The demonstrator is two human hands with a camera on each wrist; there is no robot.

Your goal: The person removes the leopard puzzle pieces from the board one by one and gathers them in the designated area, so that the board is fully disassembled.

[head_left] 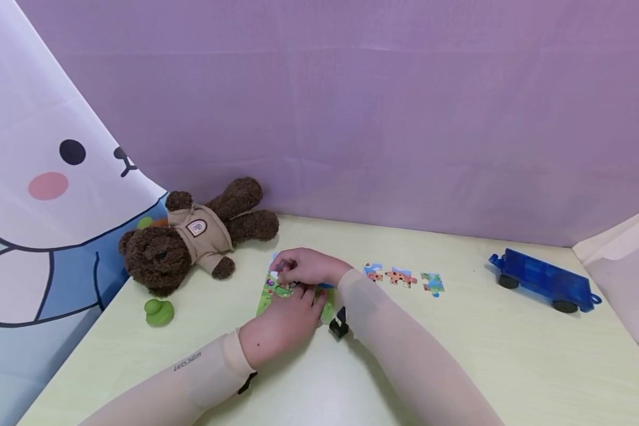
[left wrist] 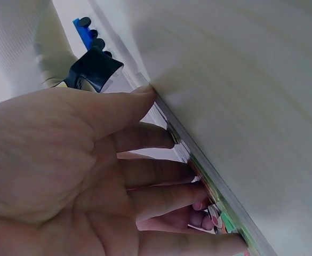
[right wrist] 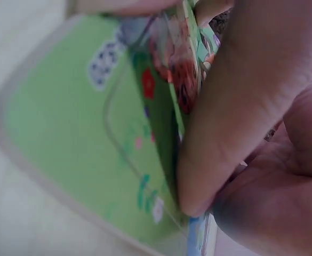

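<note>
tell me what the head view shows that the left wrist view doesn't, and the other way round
Only the head view: the brown teddy bear, the green toy duck and the three loose puzzle pieces.
Only the left wrist view: the palm side of the left hand.
Both: the left hand, part of the right hand, the puzzle board and the blue wagon.

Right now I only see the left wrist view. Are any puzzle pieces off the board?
Observer: Yes, three pieces lie in a row to the right of the board.
Operator: Ooh! Which of the hands reaches farther away from the person?
Observer: The right hand; the left hand is nearer the person.
Operator: Any cuddly toys?
Observer: A brown bear lies on the left, with a green duck near its head.
</note>
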